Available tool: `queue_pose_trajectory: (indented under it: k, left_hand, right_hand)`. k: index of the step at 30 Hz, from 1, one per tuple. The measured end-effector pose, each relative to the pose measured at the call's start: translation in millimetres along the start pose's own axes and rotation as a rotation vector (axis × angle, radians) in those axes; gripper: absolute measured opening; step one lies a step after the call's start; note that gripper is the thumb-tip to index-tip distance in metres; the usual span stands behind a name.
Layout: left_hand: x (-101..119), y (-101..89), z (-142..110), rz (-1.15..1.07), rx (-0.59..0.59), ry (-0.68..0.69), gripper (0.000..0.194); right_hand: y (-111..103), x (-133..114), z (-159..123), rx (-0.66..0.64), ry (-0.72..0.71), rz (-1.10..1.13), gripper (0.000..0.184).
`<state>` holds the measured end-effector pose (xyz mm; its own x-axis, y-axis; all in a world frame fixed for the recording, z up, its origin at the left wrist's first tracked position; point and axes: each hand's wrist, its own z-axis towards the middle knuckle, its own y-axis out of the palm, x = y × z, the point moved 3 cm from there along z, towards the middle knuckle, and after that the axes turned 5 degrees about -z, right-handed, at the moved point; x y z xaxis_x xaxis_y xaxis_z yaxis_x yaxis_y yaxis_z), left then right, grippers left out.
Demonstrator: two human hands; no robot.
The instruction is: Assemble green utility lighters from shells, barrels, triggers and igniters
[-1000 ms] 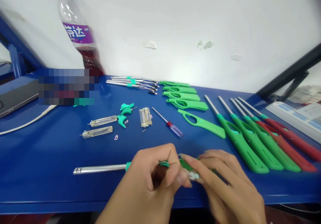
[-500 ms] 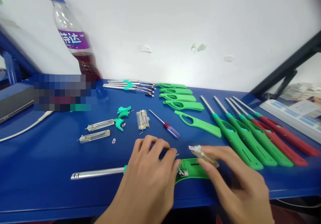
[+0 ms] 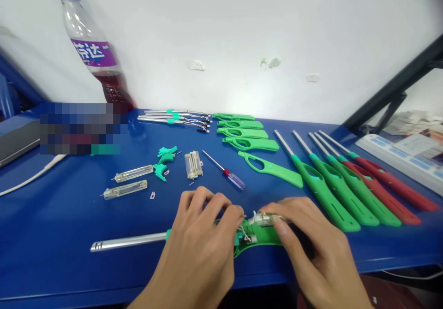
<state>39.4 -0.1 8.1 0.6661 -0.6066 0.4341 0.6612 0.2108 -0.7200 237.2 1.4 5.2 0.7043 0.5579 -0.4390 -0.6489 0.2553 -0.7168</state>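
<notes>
Green casing (image 3: 267, 238), under both hands (image 3: 204, 242), near table edge (image 3: 69, 292)

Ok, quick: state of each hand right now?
Left hand: curled over the green handle shell; exact grip hidden, cannot be told.
Right hand: closed, holding a clear plastic tank at the shell.

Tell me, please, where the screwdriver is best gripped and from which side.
I'd probably grip the screwdriver by its purple handle, coming from the near right: the handle is the thickest part and lies nearer, while the thin metal shaft points away to the left.
</notes>
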Motion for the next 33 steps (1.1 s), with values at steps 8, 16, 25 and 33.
queue_pose_trajectory:
  k: [8, 16, 25, 33]
  left_hand:
    - [-0.4, 1.5, -1.0, -0.007, -0.029, -0.004, 0.032]
    - [-1.2, 1.8, -2.6, -0.022, -0.035, 0.011, 0.031]
    - [0.1, 6.2, -1.3, -0.047, 0.002, 0.037, 0.027]
    - [0.2, 5.1, -2.3, -0.039, -0.006, 0.053, 0.029]
  right_hand:
    - [0.3, -1.8, 0.8, -0.020, -0.007, 0.000, 0.020]
    - [1.5, -3.3, 1.7, -0.030, -0.031, 0.001, 0.022]
    - [1.5, -1.5, -1.2, -0.035, -0.039, 0.037, 0.025]
    - [1.6, 0.4, -3.1, -0.028, -0.068, 0.023, 0.030]
